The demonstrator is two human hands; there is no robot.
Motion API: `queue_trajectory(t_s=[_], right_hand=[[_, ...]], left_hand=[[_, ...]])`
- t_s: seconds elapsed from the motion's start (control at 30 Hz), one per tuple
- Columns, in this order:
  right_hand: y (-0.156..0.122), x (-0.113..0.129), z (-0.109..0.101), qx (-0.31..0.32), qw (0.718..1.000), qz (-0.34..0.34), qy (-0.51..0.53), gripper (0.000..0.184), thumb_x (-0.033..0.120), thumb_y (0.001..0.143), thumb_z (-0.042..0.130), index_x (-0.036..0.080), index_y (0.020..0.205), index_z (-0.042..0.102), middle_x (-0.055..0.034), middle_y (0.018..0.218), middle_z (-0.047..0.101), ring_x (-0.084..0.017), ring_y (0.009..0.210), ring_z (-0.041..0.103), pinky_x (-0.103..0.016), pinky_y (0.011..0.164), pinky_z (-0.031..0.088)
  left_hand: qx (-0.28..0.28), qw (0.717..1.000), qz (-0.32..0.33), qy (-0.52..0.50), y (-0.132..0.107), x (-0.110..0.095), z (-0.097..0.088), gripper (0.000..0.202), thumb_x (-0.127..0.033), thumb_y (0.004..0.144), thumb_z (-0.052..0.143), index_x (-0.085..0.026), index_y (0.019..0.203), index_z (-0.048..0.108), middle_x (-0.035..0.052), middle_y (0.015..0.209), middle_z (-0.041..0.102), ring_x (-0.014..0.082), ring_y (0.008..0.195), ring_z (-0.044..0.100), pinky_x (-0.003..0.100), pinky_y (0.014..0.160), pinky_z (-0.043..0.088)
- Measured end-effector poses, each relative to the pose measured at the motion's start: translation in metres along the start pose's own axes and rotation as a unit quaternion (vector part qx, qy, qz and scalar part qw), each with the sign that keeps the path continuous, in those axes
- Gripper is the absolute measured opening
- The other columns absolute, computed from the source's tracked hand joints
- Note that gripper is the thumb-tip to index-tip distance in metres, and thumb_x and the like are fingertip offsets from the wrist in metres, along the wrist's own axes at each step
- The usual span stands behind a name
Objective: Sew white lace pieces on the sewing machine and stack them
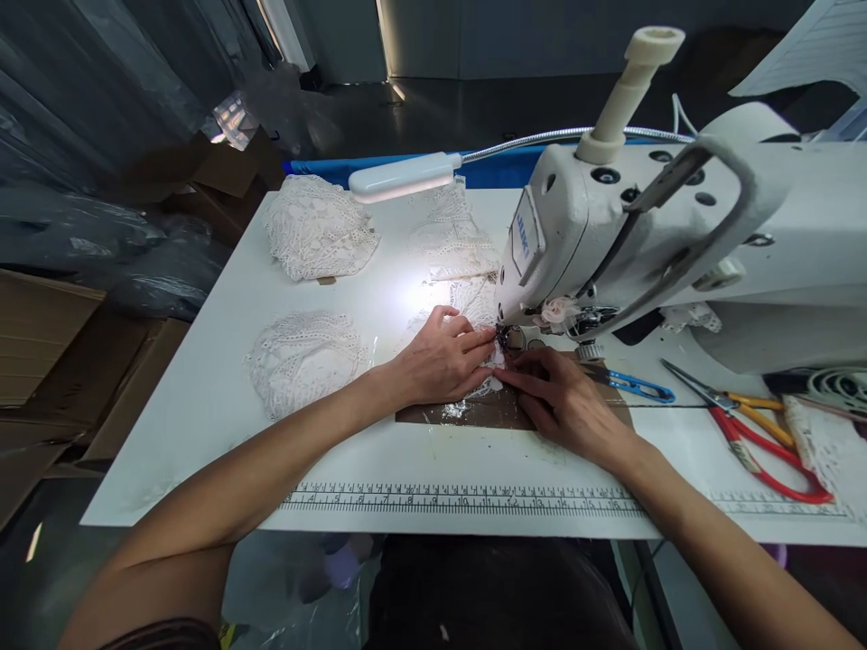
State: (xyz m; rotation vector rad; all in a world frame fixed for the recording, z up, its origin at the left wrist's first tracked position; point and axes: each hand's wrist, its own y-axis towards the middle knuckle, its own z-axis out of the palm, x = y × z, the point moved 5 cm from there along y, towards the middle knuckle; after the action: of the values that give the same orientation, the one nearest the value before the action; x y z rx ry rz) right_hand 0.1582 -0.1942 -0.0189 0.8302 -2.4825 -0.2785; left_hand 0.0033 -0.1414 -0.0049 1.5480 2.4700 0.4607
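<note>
A strip of white lace (474,293) runs under the needle area of a white sewing machine (562,217), lit by a small lamp. My left hand (451,357) lies over the lace just left of the presser foot, its fingers stretched out and pressing it down. Close to the foot on the right, my right hand (565,397) has its fingers bent together at the lace's near edge. The fingertips of both hands almost meet there. Part of the lace is hidden beneath my left hand.
Two lace piles, one far (318,226) and one near (304,361), lie on the left. Blue thread snips (640,386), red-handled scissors (772,460) and yellow-handled scissors (762,420) lie right. A printed ruler (467,499) lines the front edge. The lamp (406,176) overhangs the table.
</note>
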Motion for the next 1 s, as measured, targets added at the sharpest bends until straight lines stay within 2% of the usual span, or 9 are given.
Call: queue_trajectory(t_s=[0.5,0.83,1.0], right_hand=[[-0.0011,-0.0008,0.0015,-0.004,1.000,0.015,0.015,0.035,0.016,0.091,0.047,0.022,0.119,0.067,-0.0132,0.112,0.057,-0.026,0.101,0.057,-0.044,0.084,0.054],[-0.0015,-0.0020,0.0022,0.000,1.000,0.022,0.011,0.035,0.016,0.090,0.048,0.024,0.118,0.066,-0.0118,0.112,0.057,-0.025,0.102,0.058,-0.044,0.086,0.054],[-0.0013,-0.0028,0.0023,-0.003,1.000,0.023,0.015,0.035,0.015,0.088,0.050,0.025,0.118,0.066,-0.0111,0.111,0.058,-0.024,0.099,0.059,-0.044,0.085,0.054]], left_hand=[[-0.005,0.999,-0.021,-0.030,-0.0031,-0.0001,0.0003,0.029,-0.033,0.097,0.044,-0.017,0.113,0.063,0.0058,0.125,0.063,0.0227,0.096,0.058,0.047,0.093,0.040],[-0.004,0.999,-0.022,-0.025,-0.0048,-0.0013,0.0014,0.029,-0.032,0.097,0.044,-0.018,0.114,0.063,0.0069,0.124,0.063,0.0221,0.098,0.059,0.058,0.103,0.035],[-0.005,1.000,-0.025,0.000,-0.0048,-0.0046,0.0002,0.029,-0.031,0.097,0.044,-0.015,0.113,0.062,0.0098,0.123,0.062,0.0210,0.096,0.059,0.055,0.104,0.038]])
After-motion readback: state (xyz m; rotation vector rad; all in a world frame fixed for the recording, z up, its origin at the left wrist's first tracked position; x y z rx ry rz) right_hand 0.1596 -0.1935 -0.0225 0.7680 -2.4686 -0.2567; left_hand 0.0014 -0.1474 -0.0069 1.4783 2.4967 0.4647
